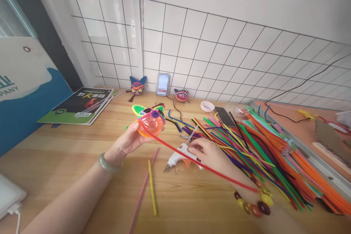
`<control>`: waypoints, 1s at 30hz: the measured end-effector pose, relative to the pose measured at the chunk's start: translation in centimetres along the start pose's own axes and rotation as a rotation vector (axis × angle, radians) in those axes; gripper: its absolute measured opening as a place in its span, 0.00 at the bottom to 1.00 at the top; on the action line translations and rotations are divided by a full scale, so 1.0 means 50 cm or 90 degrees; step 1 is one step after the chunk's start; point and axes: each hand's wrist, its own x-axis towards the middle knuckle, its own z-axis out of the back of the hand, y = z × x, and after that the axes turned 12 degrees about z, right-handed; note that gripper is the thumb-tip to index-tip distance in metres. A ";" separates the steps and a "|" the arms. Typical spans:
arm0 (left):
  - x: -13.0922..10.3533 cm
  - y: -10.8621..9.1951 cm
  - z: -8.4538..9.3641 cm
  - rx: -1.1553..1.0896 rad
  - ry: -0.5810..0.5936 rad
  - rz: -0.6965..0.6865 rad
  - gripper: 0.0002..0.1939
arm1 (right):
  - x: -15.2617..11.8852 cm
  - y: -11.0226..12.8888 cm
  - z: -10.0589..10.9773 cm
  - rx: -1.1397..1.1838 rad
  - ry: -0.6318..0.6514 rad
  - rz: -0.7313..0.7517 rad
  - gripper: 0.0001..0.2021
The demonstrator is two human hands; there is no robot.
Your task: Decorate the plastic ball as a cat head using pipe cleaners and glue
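My left hand [126, 142] holds up a clear ball wrapped in coloured pipe cleaners, shaped like an animal head [150, 118] with green-and-yellow ears. A long red pipe cleaner [203, 165] runs from the ball down to the right, across my right forearm. My right hand [208, 152] rests on the wooden table [82, 153], its fingers on the white hot glue gun [178, 155]. Small scissors [189, 136] lie just beyond it. I wear a green bangle on the left wrist and a bead bracelet on the right.
A big heap of coloured pipe cleaners [274, 150] fills the right side. Loose pink and yellow pipe cleaners [151, 186] lie near the front. Two finished heads [138, 86] [181, 95] stand by the tiled wall. A booklet [79, 105] lies at left, a phone [223, 115] and small dish [207, 106] behind.
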 end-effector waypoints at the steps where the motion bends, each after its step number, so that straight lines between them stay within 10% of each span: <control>1: -0.001 -0.001 0.002 -0.007 0.017 0.005 0.26 | -0.002 -0.009 0.000 -0.031 0.054 -0.005 0.11; 9: -0.011 -0.006 0.003 0.005 0.080 0.004 0.23 | 0.002 -0.015 -0.012 0.010 0.195 0.005 0.11; 19: -0.004 0.006 0.004 0.038 0.067 0.005 0.29 | -0.049 -0.036 0.036 0.379 -0.107 -0.026 0.18; 30: -0.010 0.006 -0.059 0.036 0.015 -0.007 0.23 | -0.062 0.066 0.014 0.259 -0.174 0.170 0.09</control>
